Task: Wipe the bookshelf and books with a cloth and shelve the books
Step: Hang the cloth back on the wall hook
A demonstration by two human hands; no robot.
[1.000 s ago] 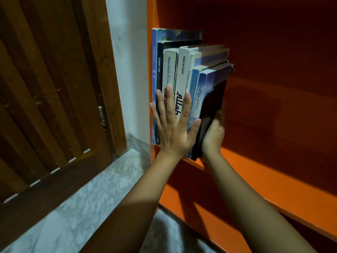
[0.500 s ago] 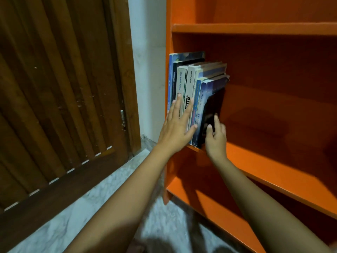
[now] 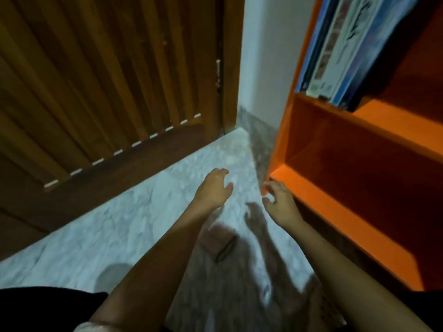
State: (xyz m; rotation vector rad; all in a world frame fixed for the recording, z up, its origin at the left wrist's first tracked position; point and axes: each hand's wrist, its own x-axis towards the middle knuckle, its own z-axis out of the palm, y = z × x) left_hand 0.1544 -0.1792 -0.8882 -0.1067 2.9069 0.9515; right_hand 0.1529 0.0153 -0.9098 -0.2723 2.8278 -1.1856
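Both hands are hanging low over the marble floor, empty with fingers loosely curled: left hand over open floor, right hand just beside the bookshelf bottom corner, likely heading for the small brown blurred object lying below them. No cloth is showing. Farther up, the books are standing packed against the shelf's left wall, probably so they stay upright.
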